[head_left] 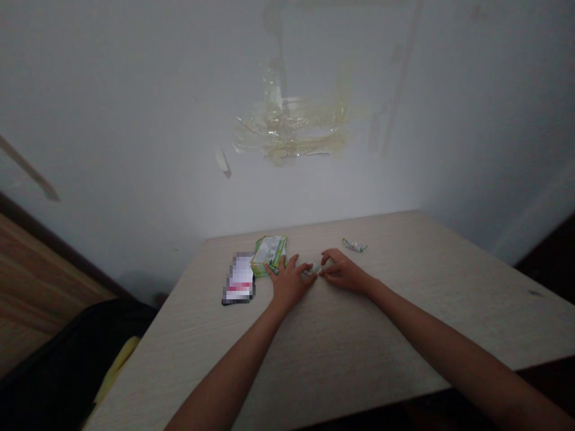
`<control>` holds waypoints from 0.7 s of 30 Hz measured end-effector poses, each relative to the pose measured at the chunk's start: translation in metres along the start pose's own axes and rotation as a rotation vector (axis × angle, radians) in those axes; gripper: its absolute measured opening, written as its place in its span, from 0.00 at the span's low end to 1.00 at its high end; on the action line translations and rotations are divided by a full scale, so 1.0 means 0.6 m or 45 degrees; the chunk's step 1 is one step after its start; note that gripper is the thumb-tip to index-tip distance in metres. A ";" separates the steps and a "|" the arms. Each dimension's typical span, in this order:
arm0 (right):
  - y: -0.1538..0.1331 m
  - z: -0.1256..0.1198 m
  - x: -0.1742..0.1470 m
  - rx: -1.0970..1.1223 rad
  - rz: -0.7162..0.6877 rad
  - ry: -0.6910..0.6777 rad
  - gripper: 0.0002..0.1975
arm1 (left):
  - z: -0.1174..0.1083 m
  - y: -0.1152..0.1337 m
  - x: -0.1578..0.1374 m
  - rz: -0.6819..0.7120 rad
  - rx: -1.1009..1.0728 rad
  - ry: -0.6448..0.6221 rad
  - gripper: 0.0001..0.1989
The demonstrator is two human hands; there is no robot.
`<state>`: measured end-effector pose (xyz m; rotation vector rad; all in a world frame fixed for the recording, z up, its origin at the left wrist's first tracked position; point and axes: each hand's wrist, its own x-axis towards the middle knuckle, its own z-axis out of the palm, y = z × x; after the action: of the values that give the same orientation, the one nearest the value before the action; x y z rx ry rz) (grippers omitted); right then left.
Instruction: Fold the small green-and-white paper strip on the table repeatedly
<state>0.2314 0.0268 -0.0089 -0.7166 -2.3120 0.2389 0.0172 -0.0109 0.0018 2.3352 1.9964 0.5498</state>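
My left hand point(290, 281) rests low over the table, its thumb and index finger at a small whitish piece point(315, 269). Its other fingers are spread, and they reach to the edge of a green and white packet point(269, 251). From the right, my right hand point(345, 273) pinches the same piece between thumb and fingertips. What the piece is cannot be made out, as the fingers cover part of it. Just left of the packet lies a flat dark-edged object point(239, 278) with a blurred-out white and pink face, probably a phone.
A crumpled strip of wrapper point(354, 245) lies beyond my right hand. The pale wooden table point(395, 371) meets a wall point(179, 149) with old clear tape point(296, 131) on it. At the lower left are a dark bag-like shape point(67, 347) and something yellow point(117, 365).
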 end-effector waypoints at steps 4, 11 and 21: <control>0.000 0.002 -0.002 0.022 -0.020 -0.014 0.08 | 0.000 0.000 0.000 -0.007 0.010 -0.001 0.19; 0.009 0.009 -0.001 -0.121 0.077 0.110 0.04 | 0.001 0.001 0.002 -0.013 0.006 -0.024 0.19; 0.012 0.008 0.000 -0.217 0.156 0.138 0.05 | -0.002 0.001 0.001 -0.008 -0.028 -0.036 0.19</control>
<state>0.2313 0.0329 -0.0147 -0.9345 -2.2061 0.0568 0.0178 -0.0105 0.0031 2.3095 1.9750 0.5321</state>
